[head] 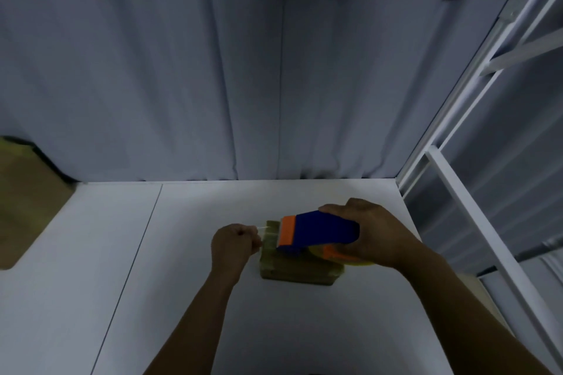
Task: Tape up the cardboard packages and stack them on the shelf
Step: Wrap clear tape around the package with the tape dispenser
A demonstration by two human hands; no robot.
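Pinching tape (262, 227), left fingers (246, 234) flank package (292, 271) (dispenser (323, 230) above).

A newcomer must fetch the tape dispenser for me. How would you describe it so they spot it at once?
On the white surface in front of the grey curtain, a small cardboard package lies towards the right side. The tape dispenser is held over it, gripped by the right hand. It is the only blue and orange thing there.

Small flat brown cardboard package (292, 271) lying on the white worktop (189, 252), blue-and-orange tape dispenser (316, 230) tilted on its top, clear tape strip (262, 227) pulled out past its left edge, larger cardboard package (27, 207) at far left
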